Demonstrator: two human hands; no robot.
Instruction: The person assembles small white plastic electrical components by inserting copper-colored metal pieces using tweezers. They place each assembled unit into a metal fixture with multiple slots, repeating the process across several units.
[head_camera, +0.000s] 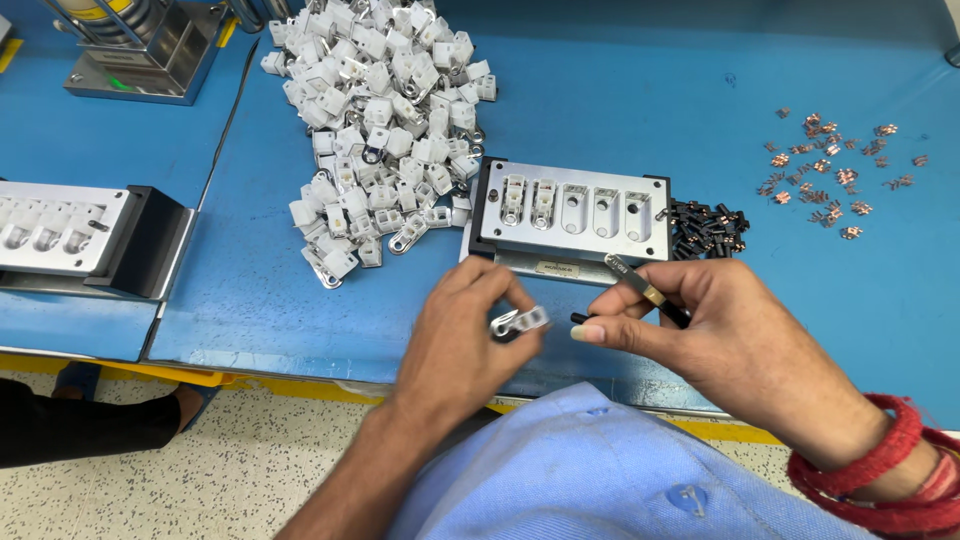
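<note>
My left hand (470, 335) pinches a small white plastic part with a metal tab (520, 321) just in front of a metal fixture block (572, 210). My right hand (700, 325) holds a small black piece (579, 319) at its fingertips, right beside the white part, and also keeps a pair of tweezers (640, 285) tucked between the fingers. The fixture has several slots; the two on the left hold white parts, the others look unfilled.
A large heap of white parts (380, 120) lies behind and left of the fixture. Small black pieces (710, 228) are piled at its right side, copper clips (830, 170) scattered farther right. A second fixture (70, 235) and a machine base (150, 50) sit at left.
</note>
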